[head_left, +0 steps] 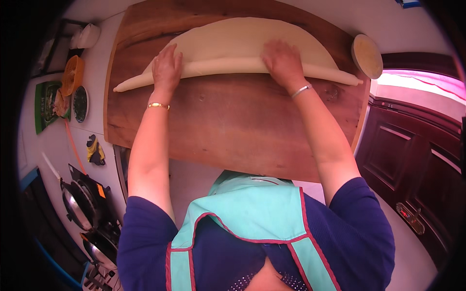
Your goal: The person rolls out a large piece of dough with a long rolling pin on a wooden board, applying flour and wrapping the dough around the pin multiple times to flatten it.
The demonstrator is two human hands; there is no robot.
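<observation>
A wide, thin sheet of pale dough point(233, 39) lies on a brown wooden board, its far edge rounded. Its near edge is wrapped around a long rolling pin point(117, 88), whose bare tips stick out at both ends. My left hand point(166, 68) rests on the dough-covered pin left of the middle, fingers stretched forward and slightly apart. On the right part of the roll lies my right hand point(283, 62), palm down, with its fingers laid out over the dough and a little blurred. Neither hand wraps around the pin.
The wooden board point(233, 121) reaches almost to my apron. A round bowl point(367, 56) stands by its far right corner. Left of it are an orange basket point(73, 75), a green bag point(46, 106), a dark round dish point(80, 104) and metal pans point(77, 203). A dark red door point(412, 169) is at right.
</observation>
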